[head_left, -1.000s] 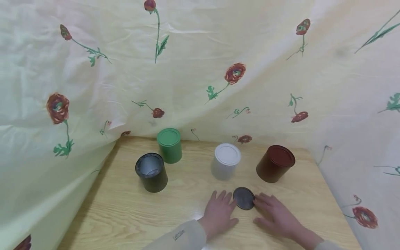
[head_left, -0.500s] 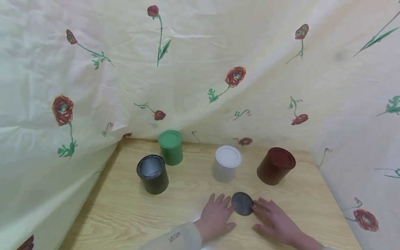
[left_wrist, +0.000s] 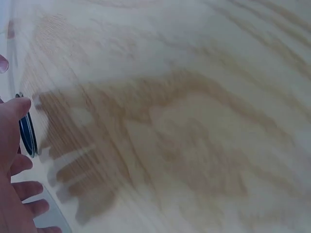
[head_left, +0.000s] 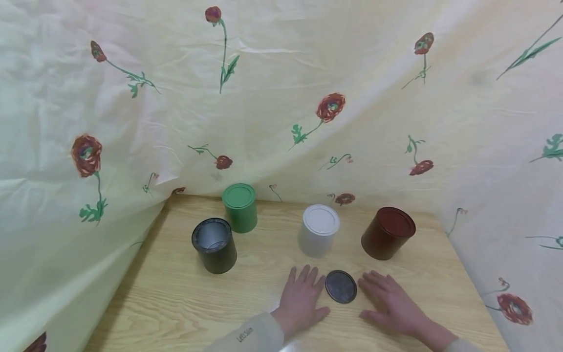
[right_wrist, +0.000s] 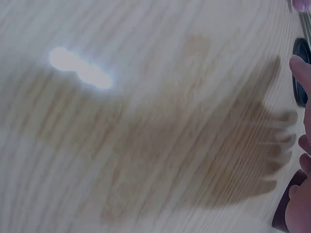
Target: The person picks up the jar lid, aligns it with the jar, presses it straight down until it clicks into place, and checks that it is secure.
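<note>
A round dark lid (head_left: 341, 286) lies flat on the wooden table between my two hands. To its left my left hand (head_left: 300, 299) is spread with straight fingers, its fingertips close to the lid's edge. On the other side my right hand (head_left: 393, 304) has its fingers extended, a small gap from the lid. Neither hand holds anything. The left wrist view shows the lid's dark rim (left_wrist: 28, 131) behind the thumb; in the right wrist view the lid (right_wrist: 302, 90) is partly covered by the thumb. An open black can (head_left: 217, 252) without a lid stands farther left.
Behind the hands stand a white lidded can (head_left: 317, 234) and a dark red lidded can (head_left: 387, 234). A green lidded can (head_left: 242, 210) is at the back left. Flowered cloth (head_left: 264, 98) hangs around the back and sides of the wooden table (head_left: 176, 308).
Both hands have drawn slightly away from the lid, the right one to the right and the left one a little forward and left. The lid stays flat on the table.
</note>
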Motion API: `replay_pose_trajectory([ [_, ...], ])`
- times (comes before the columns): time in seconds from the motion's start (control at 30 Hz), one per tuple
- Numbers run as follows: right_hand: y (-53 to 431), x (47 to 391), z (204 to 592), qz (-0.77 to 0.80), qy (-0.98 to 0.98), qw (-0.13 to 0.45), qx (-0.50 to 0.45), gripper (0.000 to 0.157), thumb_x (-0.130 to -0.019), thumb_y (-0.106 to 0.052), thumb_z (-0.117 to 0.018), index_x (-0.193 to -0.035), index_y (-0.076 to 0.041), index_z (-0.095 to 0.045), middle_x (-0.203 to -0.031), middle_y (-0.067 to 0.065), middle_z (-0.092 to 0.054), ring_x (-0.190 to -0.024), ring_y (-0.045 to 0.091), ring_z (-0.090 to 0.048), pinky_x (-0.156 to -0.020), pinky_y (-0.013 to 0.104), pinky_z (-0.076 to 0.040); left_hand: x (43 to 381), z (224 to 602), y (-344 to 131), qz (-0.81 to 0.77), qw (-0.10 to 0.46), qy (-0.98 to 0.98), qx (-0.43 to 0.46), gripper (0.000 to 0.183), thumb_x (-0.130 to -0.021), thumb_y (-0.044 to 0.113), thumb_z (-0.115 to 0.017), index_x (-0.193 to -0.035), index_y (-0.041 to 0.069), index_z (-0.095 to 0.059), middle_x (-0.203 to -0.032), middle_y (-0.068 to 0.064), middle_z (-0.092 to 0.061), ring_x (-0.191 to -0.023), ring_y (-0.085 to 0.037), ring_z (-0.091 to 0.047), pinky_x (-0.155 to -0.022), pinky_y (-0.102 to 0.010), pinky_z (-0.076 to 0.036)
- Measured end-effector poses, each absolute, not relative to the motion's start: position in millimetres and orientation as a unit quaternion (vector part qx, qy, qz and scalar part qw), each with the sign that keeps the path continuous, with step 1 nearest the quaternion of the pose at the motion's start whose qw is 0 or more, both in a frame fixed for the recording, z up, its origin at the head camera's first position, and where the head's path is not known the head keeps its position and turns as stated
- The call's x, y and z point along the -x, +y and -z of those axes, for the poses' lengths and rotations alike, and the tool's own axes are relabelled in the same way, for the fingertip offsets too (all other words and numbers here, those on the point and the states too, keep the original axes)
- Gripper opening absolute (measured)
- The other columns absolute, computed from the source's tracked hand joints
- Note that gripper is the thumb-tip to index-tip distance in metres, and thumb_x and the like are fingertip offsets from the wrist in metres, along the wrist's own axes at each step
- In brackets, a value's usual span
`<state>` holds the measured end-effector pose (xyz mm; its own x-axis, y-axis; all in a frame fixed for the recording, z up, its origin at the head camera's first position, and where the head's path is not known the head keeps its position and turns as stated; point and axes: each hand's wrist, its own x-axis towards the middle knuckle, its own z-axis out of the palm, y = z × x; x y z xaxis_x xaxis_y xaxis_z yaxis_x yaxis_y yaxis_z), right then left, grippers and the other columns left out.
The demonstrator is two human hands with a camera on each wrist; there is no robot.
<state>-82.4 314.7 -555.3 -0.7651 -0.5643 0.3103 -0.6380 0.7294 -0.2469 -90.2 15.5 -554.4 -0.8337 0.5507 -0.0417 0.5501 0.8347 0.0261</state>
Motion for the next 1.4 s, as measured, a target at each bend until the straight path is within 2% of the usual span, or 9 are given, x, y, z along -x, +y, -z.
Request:
replay_pose_trajectory([
  [0.33, 321, 93, 556, -0.152, -0.927, 0.107, -0.327, 0.081, -0.074, -0.044, -0.095, -0.137, 0.000, -0.070, -0.142, 0.024, -0.065, -0.129, 0.051, -0.058, -0.122, 0.015, 0.006, 93, 570, 28, -0.010, 0.014, 0.972, -0.236, 0.088, -0.091, 0.087, -0.052, -0.159, 0.031, -0.052, -0.167, 0.000, -0.046, -0.157, -0.024, -0.038, -0.126, -0.053, -0.034],
  [0.4, 319, 95, 555, -0.144, -0.929, 0.104, -0.324, 0.080, -0.075, -0.046, -0.094, -0.138, -0.002, -0.070, -0.144, 0.024, -0.064, -0.130, 0.050, -0.058, -0.131, 0.030, -0.006, 94, 571, 29, -0.016, 0.013, 0.974, -0.227, 0.090, -0.089, 0.087, -0.054, -0.158, 0.031, -0.053, -0.167, -0.001, -0.046, -0.157, -0.024, -0.038, -0.126, -0.054, -0.034],
  [0.47, 318, 97, 555, -0.145, -0.932, 0.097, -0.318, 0.080, -0.076, -0.047, -0.094, -0.139, -0.003, -0.070, -0.145, 0.024, -0.063, -0.131, 0.051, -0.057, -0.131, 0.051, -0.024, 96, 571, 30, -0.018, 0.017, 0.975, -0.220, 0.092, -0.088, 0.089, -0.055, -0.159, 0.031, -0.052, -0.168, 0.000, -0.045, -0.158, -0.024, -0.037, -0.127, -0.054, -0.033],
  [0.53, 317, 99, 554, -0.147, -0.934, 0.088, -0.312, 0.079, -0.076, -0.047, -0.093, -0.138, -0.005, -0.070, -0.146, 0.024, -0.063, -0.132, 0.051, -0.057, -0.116, 0.069, -0.040, 97, 571, 32, -0.024, 0.022, 0.976, -0.216, 0.093, -0.087, 0.089, -0.055, -0.159, 0.031, -0.052, -0.169, 0.000, -0.044, -0.158, -0.024, -0.036, -0.127, -0.054, -0.032],
  [0.57, 316, 101, 553, -0.146, -0.935, 0.084, -0.311, 0.078, -0.076, -0.048, -0.093, -0.138, -0.005, -0.071, -0.146, 0.024, -0.063, -0.132, 0.052, -0.057, -0.105, 0.074, -0.045, 98, 571, 32, -0.027, 0.024, 0.976, -0.214, 0.093, -0.086, 0.090, -0.056, -0.159, 0.031, -0.052, -0.169, 0.000, -0.043, -0.158, -0.024, -0.035, -0.128, -0.054, -0.032],
  [0.6, 315, 102, 553, -0.150, -0.935, 0.080, -0.311, 0.077, -0.077, -0.048, -0.093, -0.137, -0.004, -0.071, -0.146, 0.025, -0.063, -0.132, 0.052, -0.057, -0.101, 0.077, -0.045, 98, 572, 33, -0.029, 0.024, 0.976, -0.214, 0.093, -0.086, 0.090, -0.056, -0.159, 0.031, -0.052, -0.169, 0.000, -0.043, -0.159, -0.024, -0.035, -0.128, -0.054, -0.031],
  [0.97, 304, 106, 556, -0.164, -0.933, 0.074, -0.312, 0.072, -0.077, -0.045, -0.093, -0.134, -0.006, -0.074, -0.146, 0.025, -0.063, -0.133, 0.053, -0.056, -0.100, 0.081, -0.043, 101, 575, 36, -0.055, 0.023, 0.976, -0.209, 0.087, -0.087, 0.087, -0.059, -0.155, 0.032, -0.058, -0.167, 0.000, -0.045, -0.158, -0.026, -0.036, -0.127, -0.056, -0.032],
  [1.27, 300, 107, 564, -0.189, -0.921, 0.095, -0.327, 0.073, -0.071, -0.041, -0.097, -0.130, -0.005, -0.076, -0.143, 0.027, -0.064, -0.128, 0.055, -0.059, -0.095, 0.082, -0.045, 102, 576, 38, -0.065, 0.008, 0.974, -0.216, 0.079, -0.089, 0.084, -0.060, -0.150, 0.032, -0.063, -0.164, 0.001, -0.050, -0.157, -0.025, -0.039, -0.126, -0.055, -0.035],
  [1.4, 298, 106, 562, -0.209, -0.922, 0.086, -0.313, 0.072, -0.070, -0.039, -0.098, -0.130, -0.005, -0.076, -0.144, 0.027, -0.063, -0.130, 0.056, -0.058, -0.097, 0.082, -0.043, 104, 576, 37, -0.068, 0.002, 0.973, -0.222, 0.077, -0.090, 0.083, -0.060, -0.148, 0.033, -0.065, -0.163, 0.002, -0.051, -0.157, -0.025, -0.039, -0.126, -0.054, -0.035],
])
